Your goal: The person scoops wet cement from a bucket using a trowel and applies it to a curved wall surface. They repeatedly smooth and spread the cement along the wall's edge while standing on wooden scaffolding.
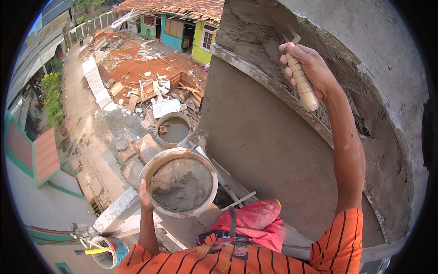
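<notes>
My left hand grips the side of a round pale tub, its fingers mostly hidden behind the wall. Grey wet mortar lies heaped inside the tub. Raised at the upper right, my right hand is closed round the tan, band-wrapped handle of a trowel. Its blade, seen only in part, lies against the wet grey plaster beyond my fingers. A long mortar-smeared straightedge strip runs slantwise across the wall below the trowel.
Smoother grey wall spreads below the strip. Pink-red cloth bunches below my chest. Far below stand a round tank of murky water, rubble with broken wood and a paved path. At lower left, a bucket holds a yellow-handled tool.
</notes>
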The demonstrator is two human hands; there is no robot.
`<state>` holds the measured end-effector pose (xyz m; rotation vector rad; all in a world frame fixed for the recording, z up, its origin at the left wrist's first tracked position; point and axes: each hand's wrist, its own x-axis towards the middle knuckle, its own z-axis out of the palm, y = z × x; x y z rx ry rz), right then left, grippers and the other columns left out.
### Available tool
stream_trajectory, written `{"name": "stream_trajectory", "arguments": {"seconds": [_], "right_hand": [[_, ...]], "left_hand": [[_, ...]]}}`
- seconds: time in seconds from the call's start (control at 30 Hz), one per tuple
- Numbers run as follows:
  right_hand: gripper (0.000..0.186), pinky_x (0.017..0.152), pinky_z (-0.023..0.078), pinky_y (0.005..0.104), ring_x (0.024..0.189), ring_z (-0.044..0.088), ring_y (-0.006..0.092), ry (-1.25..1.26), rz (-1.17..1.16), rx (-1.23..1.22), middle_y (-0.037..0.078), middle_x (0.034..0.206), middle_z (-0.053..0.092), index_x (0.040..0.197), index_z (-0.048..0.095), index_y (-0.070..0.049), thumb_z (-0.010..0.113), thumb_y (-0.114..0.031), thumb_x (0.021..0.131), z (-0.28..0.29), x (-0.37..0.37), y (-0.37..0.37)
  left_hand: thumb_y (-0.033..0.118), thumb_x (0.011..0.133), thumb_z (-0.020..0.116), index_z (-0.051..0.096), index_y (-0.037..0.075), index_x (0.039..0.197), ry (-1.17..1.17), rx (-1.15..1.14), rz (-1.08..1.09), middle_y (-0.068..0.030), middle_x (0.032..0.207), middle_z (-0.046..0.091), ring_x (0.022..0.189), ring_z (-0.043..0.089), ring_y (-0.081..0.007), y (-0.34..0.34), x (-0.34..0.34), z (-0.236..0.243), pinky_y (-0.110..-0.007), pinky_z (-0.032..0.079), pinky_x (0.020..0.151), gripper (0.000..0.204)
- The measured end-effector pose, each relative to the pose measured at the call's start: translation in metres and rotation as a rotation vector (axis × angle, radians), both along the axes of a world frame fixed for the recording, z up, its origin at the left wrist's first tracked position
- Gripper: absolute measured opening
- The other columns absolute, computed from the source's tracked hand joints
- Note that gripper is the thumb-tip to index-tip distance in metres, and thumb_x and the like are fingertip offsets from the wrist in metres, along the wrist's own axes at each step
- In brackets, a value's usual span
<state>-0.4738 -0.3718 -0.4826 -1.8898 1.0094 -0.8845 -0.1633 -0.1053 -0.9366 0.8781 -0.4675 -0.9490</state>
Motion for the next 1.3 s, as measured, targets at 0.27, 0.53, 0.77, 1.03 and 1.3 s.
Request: {"name": "stream_trajectory", "arguments": {"seconds": [0.27,0.53,0.77,1.03,1.3], "right_hand": [[0.041,0.050,0.050,0.0206,0.064,0.054,0.0044,0.136,-0.198,-0.112,0.001,0.085,0.055,0.115,0.055,-0.002,0.049,-0.040,0.100,0.002,-0.023,0.039],[0.043,0.057,0.049,0.0295,0.067,0.055,0.0110,0.380,-0.412,-0.400,0.007,0.083,0.056,0.110,0.059,0.001,0.051,-0.040,0.098,0.007,-0.017,0.060],[0.038,0.069,0.051,0.0383,0.073,0.063,0.0203,0.467,-0.202,-0.582,0.015,0.085,0.062,0.105,0.058,0.004,0.054,-0.032,0.097,-0.009,0.051,0.004],[0.040,0.055,0.050,0.0334,0.068,0.059,0.0161,0.454,-0.203,-0.410,0.010,0.089,0.059,0.103,0.055,0.002,0.054,-0.037,0.098,-0.016,0.110,-0.078],[0.039,0.054,0.053,0.0289,0.070,0.057,0.0110,0.386,-0.207,-0.279,0.007,0.090,0.058,0.104,0.056,-0.002,0.051,-0.041,0.099,-0.006,0.083,-0.031]], "left_hand": [[0.046,0.104,0.028,0.043,-0.001,0.140,-0.027,-0.099,-0.009,-0.0154,0.134,0.053,0.123,0.051,-0.0249,0.002,0.018,-0.009,-0.039,0.040,0.104,0.061],[0.061,0.099,0.028,0.040,-0.002,0.143,-0.323,0.269,0.250,-0.0179,0.136,0.052,0.124,0.050,-0.0291,-0.043,0.084,-0.070,-0.041,0.040,0.105,0.078],[0.062,0.099,0.028,0.040,-0.002,0.143,0.059,0.147,0.216,-0.0179,0.136,0.052,0.124,0.050,-0.0292,-0.052,0.062,-0.038,-0.041,0.039,0.105,0.079],[0.063,0.098,0.029,0.040,-0.002,0.143,0.090,0.145,0.180,-0.0179,0.136,0.052,0.124,0.050,-0.0293,-0.056,0.058,-0.037,-0.042,0.039,0.105,0.080],[0.064,0.098,0.030,0.040,-0.002,0.143,0.089,0.164,0.191,-0.0179,0.136,0.052,0.124,0.050,-0.0294,-0.051,0.062,-0.038,-0.042,0.039,0.105,0.081]]}}
